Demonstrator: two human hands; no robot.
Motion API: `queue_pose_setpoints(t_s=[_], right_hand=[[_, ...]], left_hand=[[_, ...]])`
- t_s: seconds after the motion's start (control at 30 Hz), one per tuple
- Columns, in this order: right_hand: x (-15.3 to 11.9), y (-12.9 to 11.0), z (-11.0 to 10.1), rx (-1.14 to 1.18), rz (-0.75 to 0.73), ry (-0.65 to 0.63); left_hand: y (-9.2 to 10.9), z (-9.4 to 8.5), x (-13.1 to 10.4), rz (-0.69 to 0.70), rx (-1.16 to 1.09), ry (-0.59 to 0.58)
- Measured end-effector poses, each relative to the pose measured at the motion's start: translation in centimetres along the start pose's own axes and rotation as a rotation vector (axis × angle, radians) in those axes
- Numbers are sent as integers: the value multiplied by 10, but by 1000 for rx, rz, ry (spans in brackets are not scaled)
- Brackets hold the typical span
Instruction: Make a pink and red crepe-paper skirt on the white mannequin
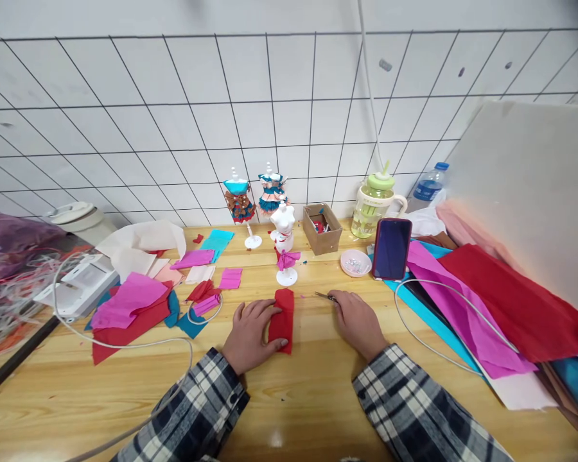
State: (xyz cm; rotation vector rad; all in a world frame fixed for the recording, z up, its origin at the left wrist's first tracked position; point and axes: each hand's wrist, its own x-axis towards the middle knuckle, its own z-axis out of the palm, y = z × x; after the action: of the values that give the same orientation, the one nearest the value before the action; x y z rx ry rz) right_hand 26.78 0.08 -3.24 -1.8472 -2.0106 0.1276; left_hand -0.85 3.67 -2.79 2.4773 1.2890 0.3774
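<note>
My left hand (pixel 255 330) rests on the left side of the red strip (pixel 284 317), thumb and fingers spread apart. The strip lies on the surface (pixel 308 404), its long axis running away from me toward the bare white mannequin (pixel 282 218). My right hand (pixel 359 321), closed around a small pointed tool (pixel 324 296), sits farther off, right of the strip, tip aimed left.

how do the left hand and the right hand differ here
The left hand has its fingers and thumb spread, while the right hand has its fingers curled in.
The left hand touches a flat red piece; the right hand holds a small pointed tool, its tip toward the red piece.
Both hands are bare and come out of plaid sleeves.
</note>
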Motion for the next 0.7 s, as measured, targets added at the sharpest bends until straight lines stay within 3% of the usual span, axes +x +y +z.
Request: queue_pose_setpoints(t_s=[0.07, 0.2, 0.37, 0.47, 0.7], right_hand=[[2, 0, 1, -10, 44, 34], [16, 3, -1, 23, 24, -22], [57, 9, 5, -148, 301, -125], [75, 10, 12, -199, 388, -164], [77, 13, 12, -246, 395, -195]], left_hand=[[0, 0, 0, 1, -3, 7], [1, 0, 1, 5, -9, 12], [2, 0, 2, 7, 7, 18], [2, -1, 3, -4, 23, 5], [4, -3, 4, -14, 25, -7]])
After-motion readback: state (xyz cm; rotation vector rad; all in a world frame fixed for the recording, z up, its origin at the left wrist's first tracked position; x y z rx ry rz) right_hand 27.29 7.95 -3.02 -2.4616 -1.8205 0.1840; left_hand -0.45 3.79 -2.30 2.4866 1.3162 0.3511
